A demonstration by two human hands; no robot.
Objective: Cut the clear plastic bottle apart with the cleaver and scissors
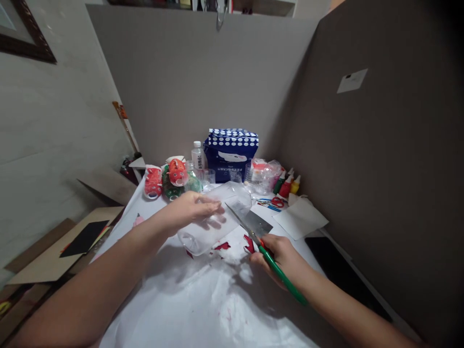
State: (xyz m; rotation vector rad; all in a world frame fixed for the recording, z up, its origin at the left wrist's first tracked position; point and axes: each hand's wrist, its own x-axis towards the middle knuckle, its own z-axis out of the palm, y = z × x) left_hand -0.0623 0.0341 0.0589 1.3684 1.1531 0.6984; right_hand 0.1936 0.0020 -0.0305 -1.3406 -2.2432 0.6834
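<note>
My left hand (194,209) is closed around a clear plastic bottle (217,220) that lies on its side above the white table cover (203,299). My right hand (281,253) grips green-handled scissors (253,232) with the blades parted. The blade tips reach the bottle's far end. Red paper scraps (235,245) lie on the cover under the bottle and the scissors.
At the back stand painted red and green bottle figures (165,181), a small water bottle (197,154), a blue dotted bag (232,152), clear cups, paint bottles (288,184) and red scissors (277,202). A white sheet (300,218) and a dark phone (333,266) lie right. Cardboard lies left.
</note>
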